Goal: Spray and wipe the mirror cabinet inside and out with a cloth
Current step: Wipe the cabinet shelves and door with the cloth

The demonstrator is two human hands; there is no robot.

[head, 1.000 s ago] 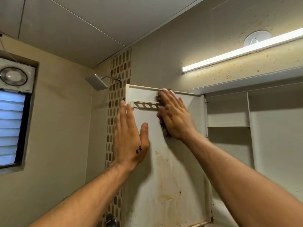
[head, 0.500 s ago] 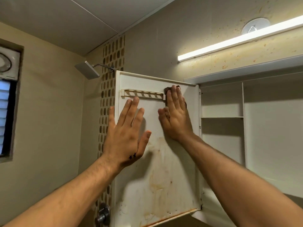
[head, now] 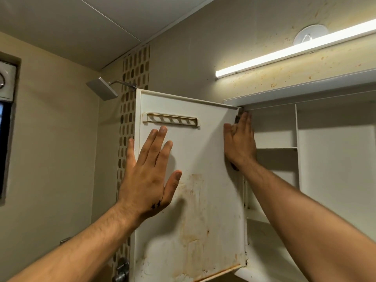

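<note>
Room: bathroom corner with beige walls, and a window [head: 4, 127] at the far left edge, well left of any fingers.
Shower head: square shower head [head: 102, 90] high on the wall, up and left of the left fingertips.
Tile strip: mosaic tile strip [head: 134, 72] runs down the corner, just behind the left little finger.
Left hand: left hand [head: 148, 174] lies flat on the inside face of the cabinet door [head: 205, 210]. Fingers straight and slightly spread, thumb flared out to the right, little finger at the door's left edge.
Rack: slotted rack [head: 172, 119] fixed on the door, just above the left fingertips, not touched.
Stains: rusty streaks run down the door from below the left thumb.
Right hand: right hand [head: 240, 144] is up at the door's hinge edge, fingers straight and pressed together, tips near the top corner.
Cloth: dark cloth [head: 237, 119] is pinned under those flat fingers against the hinge side. One scrap shows beside the fingertips, another below the wrist.
Cabinet: mirror cabinet [head: 335, 180] stands open, with a white shelf [head: 276, 147] just right of the right fingers.
Light: lit light bar [head: 289, 54] glows on the speckled wall, above and right of the right fingertips.
</note>
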